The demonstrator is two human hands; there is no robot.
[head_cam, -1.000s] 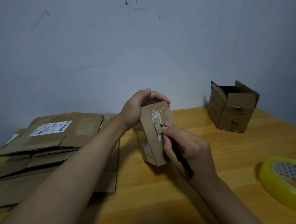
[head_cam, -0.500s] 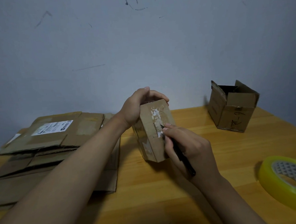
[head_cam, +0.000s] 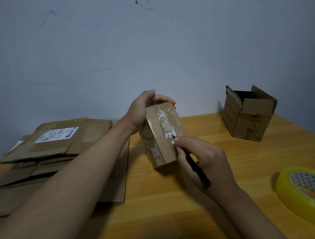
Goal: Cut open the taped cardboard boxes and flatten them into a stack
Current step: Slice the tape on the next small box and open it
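- The small taped box (head_cam: 163, 135) stands near the middle of the wooden table (head_cam: 218, 152), tilted, with its taped face turned toward the viewer and up; its near bottom corner rests on the wood.
- The left hand (head_cam: 143, 109) grips the box's far top end, fingers curled over the edge — a sound place to hold, clear of the cutting line.
- The right hand (head_cam: 202, 159) pinches a thin black cutter (head_cam: 192, 163) like a pen, its tip on the tape strip (head_cam: 165, 126) partway down that face.
- Handling, as a judgement: light, probably empty, stiff at its edges but giving in the panels; the glossy tape looks slippery, so the box could twist under the blade.
- The box's long axis runs from near-bottom up to far-top, leaning away; the tape seam follows it.
- Flattened cardboard (head_cam: 54, 143) lies stacked at left; an open box (head_cam: 249, 114) sits far right, a yellow tape roll (head_cam: 303, 194) near right.
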